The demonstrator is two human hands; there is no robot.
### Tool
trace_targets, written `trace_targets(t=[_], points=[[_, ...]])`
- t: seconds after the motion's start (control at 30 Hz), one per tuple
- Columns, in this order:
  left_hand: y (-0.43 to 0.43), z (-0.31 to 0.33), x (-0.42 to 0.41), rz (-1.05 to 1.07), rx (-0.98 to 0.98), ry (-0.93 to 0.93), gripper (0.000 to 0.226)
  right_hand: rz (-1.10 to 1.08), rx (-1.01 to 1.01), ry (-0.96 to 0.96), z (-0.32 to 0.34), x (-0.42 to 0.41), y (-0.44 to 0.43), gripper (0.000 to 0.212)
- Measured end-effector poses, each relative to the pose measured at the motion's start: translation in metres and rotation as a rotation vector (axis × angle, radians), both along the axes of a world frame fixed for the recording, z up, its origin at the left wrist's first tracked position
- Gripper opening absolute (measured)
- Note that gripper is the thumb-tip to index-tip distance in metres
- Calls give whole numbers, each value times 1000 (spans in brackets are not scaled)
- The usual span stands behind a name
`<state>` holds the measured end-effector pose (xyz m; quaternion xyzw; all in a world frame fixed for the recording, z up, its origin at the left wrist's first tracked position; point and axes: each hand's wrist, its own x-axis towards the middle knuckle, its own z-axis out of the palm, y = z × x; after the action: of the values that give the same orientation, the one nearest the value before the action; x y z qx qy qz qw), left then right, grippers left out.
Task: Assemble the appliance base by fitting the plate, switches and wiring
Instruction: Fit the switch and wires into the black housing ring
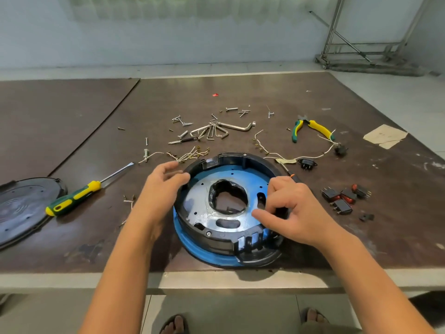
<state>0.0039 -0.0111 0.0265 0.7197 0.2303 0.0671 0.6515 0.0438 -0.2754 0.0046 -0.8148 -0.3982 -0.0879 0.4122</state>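
Early-to-middle stage, by the look of it. The base [216,239] is sat at the near edge of the table [240,88], and the plate [199,196] is already laid inside it. Its small holes look unfilled though, so it's probably only being seated.

The left hand [163,186] is curled over the left rim, which is held steady. The right hand [289,208] is bent down at the right wall, fingers curled and thumb out over the plate. Whether anything is actually pinched can't be told.

The switches [344,196] are lying loose on the right, well apart from the base. The wiring [301,156] is spread out behind it, so both are still left to be fitted. The screws [231,109] are scattered further back.

No brand, label or readable writing can be made out anywhere.
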Motion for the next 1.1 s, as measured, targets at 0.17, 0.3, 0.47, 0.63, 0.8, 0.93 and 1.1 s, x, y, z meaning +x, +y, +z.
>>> trace_targets(t=[0.17, 0.3, 0.47, 0.63, 0.8, 0.93, 1.1], points=[[-10, -5, 2, -100, 239, 23, 62, -13, 24, -36, -7, 7, -2, 35], [-13, -1, -1, -220, 363, -16, 76, -71, 5, -59, -8, 16, -10, 35], [-6, 2, -6, -385, 1023, 258, 36, -391, -24, 70, -6, 19, -10, 19], [-3, 2, -5, -611, 1256, 31, 33, -438, 9, -36, 2, -11, 18, 28], [-11, 7, -5, -620, 1172, -150, 41, -224, -295, -229, -8, -41, 40, 45], [-17, 11, -6, -603, 1239, -62, 31, -100, -346, -249, -3, -21, 28, 43], [-48, 23, -32, -711, 1428, 80, 41, -90, -324, -121, 6, 5, -7, 32]])
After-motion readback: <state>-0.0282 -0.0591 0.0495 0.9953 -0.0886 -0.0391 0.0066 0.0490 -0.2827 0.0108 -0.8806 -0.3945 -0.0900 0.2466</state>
